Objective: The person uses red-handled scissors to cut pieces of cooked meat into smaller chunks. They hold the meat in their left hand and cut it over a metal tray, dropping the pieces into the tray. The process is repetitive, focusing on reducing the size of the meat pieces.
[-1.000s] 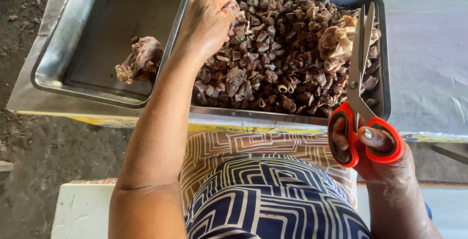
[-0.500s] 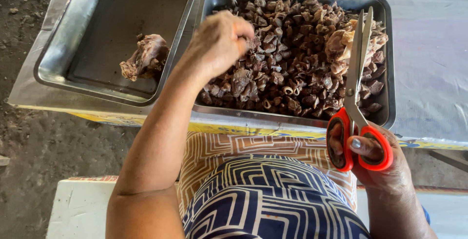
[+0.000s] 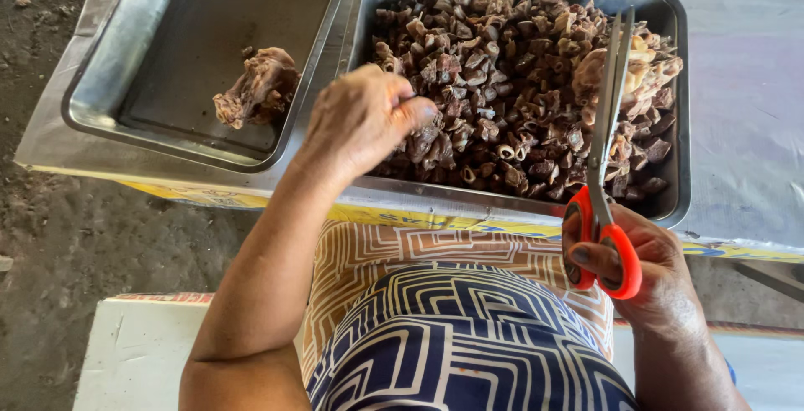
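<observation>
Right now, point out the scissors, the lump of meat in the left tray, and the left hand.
scissors (image 3: 605, 139): head view, on the closed blades above the red handles.
lump of meat (image 3: 260, 84): head view, on its middle, in the left tray.
left hand (image 3: 360, 118): head view, on the back of the hand.
</observation>
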